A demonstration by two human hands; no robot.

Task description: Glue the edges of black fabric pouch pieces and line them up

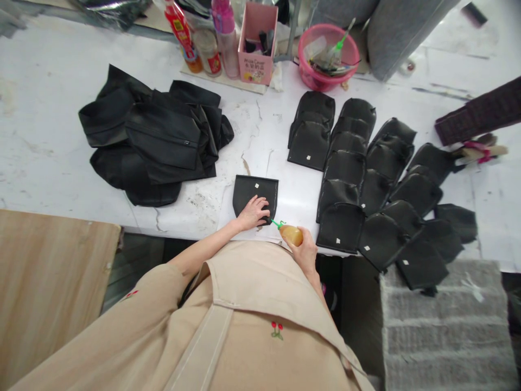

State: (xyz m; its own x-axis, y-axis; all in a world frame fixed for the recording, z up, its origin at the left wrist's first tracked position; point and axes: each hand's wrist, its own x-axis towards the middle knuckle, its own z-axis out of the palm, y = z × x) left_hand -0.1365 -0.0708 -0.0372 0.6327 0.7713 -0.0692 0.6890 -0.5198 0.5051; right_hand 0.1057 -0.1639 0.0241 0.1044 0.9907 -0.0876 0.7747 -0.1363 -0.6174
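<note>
A black leather-like piece (249, 195) with a rounded lower edge and a small white mark lies flat near the table's front edge. My left hand (253, 213) rests on it, fingers spread. In my right hand (305, 250) is a glue bottle (291, 235) with yellowish contents and a thin green nozzle. The bottle is tilted, and its nozzle tip meets the lower right edge of the black piece. Whether any glue is coming out is too small to tell.
Black pieces (342, 179) overlap in rows at right, some past the table edge. A black heap (158, 136) lies at left. Behind stand bottles (226, 38), a pink box (256, 70) and a pink basket (313, 81). A brush (484, 152) lies far right.
</note>
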